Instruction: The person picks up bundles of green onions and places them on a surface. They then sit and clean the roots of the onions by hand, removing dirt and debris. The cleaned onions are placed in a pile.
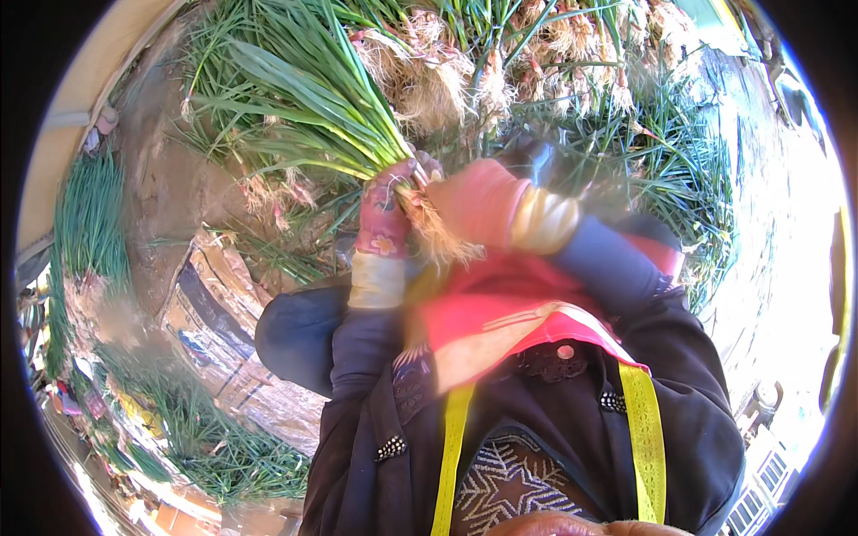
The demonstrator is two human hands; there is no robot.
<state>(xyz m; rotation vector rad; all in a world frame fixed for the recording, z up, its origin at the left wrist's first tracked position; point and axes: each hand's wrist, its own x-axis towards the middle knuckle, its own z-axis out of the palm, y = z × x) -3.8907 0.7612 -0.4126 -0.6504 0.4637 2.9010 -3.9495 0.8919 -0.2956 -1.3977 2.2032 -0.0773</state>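
Note:
My left hand (385,211), in a pink patterned glove with a pale cuff, is closed around a bunch of green onions (372,137). The long leaves fan up and to the left, while the pale, stringy roots (439,231) hang down toward my lap. Against the right side of the white stems is my right hand (474,201), in a salmon-coloured glove. It is blurred, and its fingertips are hidden, so whether it grips a stem cannot be told. A red and pink apron (509,295) with yellow straps covers my lap.
A heap of green onions with roots (429,80) lies ahead of me, and loose leaves (690,174) spread to the right. A flattened printed sack (214,328) lies by my left knee. Farther left are sorted onion bundles (92,218). White plastic crates (757,492) stand at lower right.

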